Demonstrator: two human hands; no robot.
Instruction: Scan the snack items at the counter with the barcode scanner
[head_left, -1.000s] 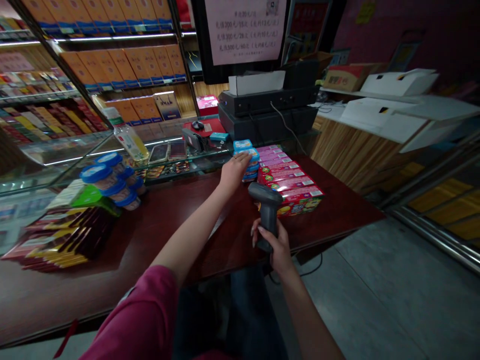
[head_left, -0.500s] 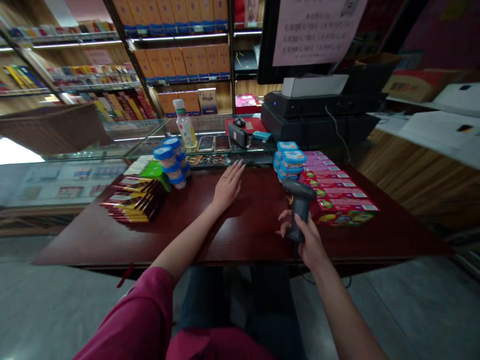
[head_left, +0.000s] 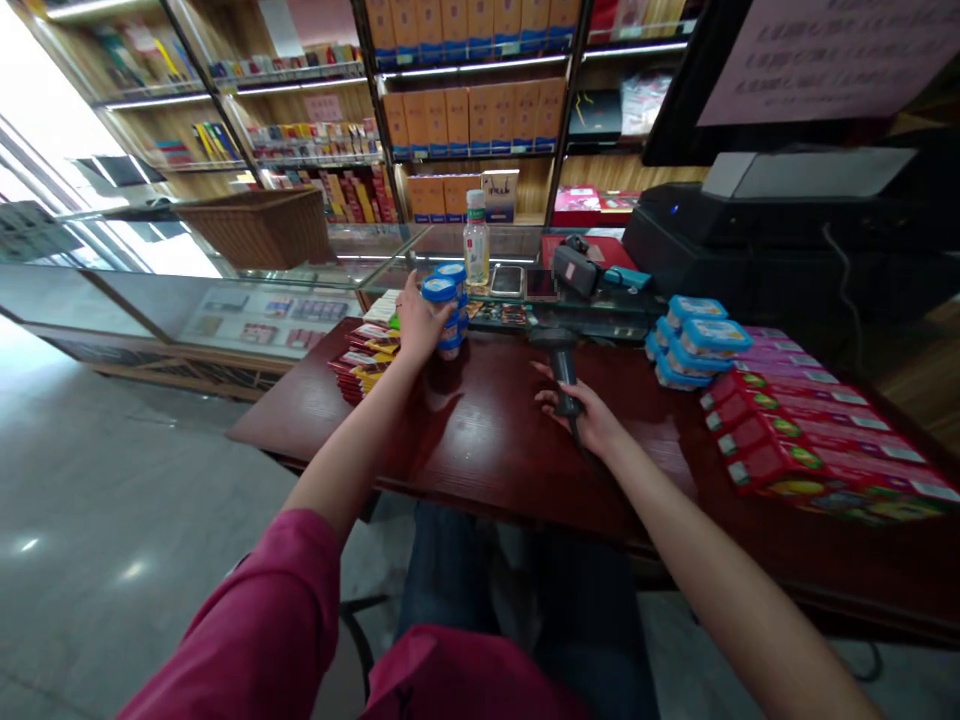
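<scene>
My left hand (head_left: 417,322) is wrapped round a blue-lidded jar (head_left: 441,296) in a small stack of such jars at the far left of the dark red table (head_left: 480,440). My right hand (head_left: 581,410) grips the handle of a dark barcode scanner (head_left: 556,352), held just above the middle of the table. Flat packets in red and yellow (head_left: 364,355) lie stacked just left of the jars.
Blue tubs (head_left: 694,345) and rows of red and pink boxes (head_left: 795,420) fill the table's right side. Behind is a glass counter (head_left: 300,300) with a bottle (head_left: 475,240), phones and a black till (head_left: 757,240). A wicker basket (head_left: 259,225) and shelves of goods stand beyond.
My left hand left the blue tubs, crossed the table to the left and closed on a blue-lidded jar. My view swung left. The scanner stays in my right hand.
</scene>
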